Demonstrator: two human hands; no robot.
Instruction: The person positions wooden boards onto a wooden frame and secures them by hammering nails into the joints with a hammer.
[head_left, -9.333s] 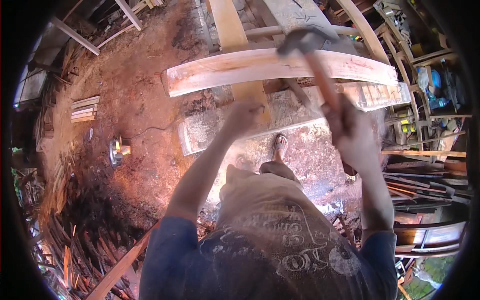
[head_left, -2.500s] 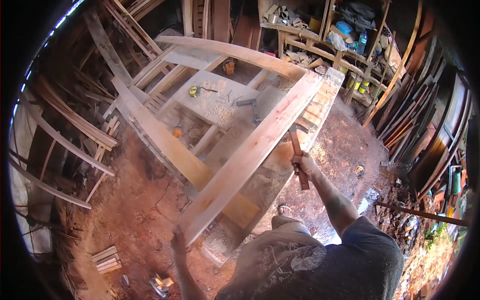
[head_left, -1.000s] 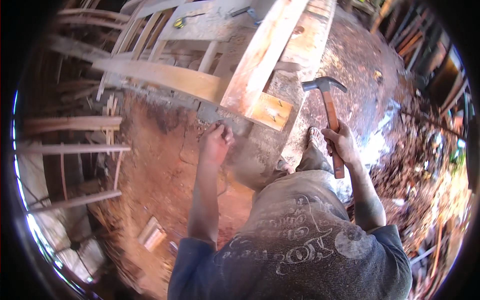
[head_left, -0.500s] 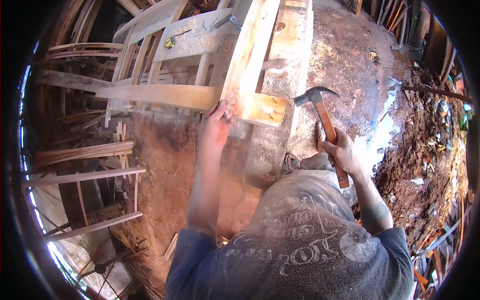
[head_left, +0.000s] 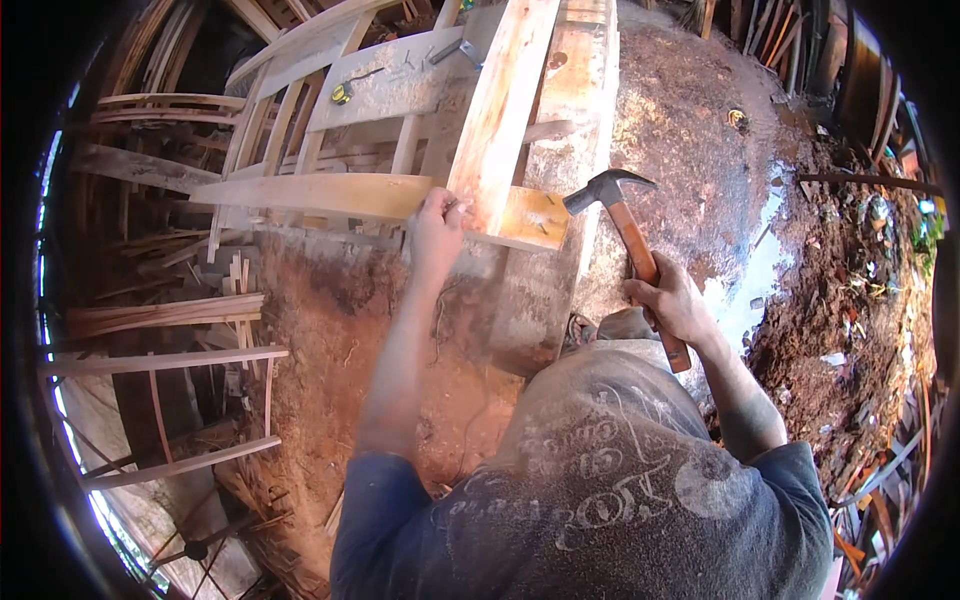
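In my right hand (head_left: pixel 672 298) is a claw hammer (head_left: pixel 628 234), gripped low on its wooden handle. Its dark head is raised to the right of the board joint. My left hand (head_left: pixel 438 220) is at the joint, its fingers pinched together; whatever they may hold is too small to make out. There a long pale plank (head_left: pixel 507 95) lies across a crosswise board (head_left: pixel 320 194). The crosswise board's yellowish end (head_left: pixel 540 216) sticks out to the right of the plank, with small nails standing in it.
A yellow tape measure (head_left: pixel 341 93), loose nails and a metal tool (head_left: pixel 458 50) lie on a wide board (head_left: pixel 385 80) of the slatted wooden frame. Stacked strips (head_left: pixel 170 315) and a ladder-like frame (head_left: pixel 165 362) stand at left. Debris (head_left: pixel 830 350) covers the ground at right.
The hammer and my right hand have shifted slightly left and up. My left hand has moved a little, its fingers now drawn closer together by the plank's edge.
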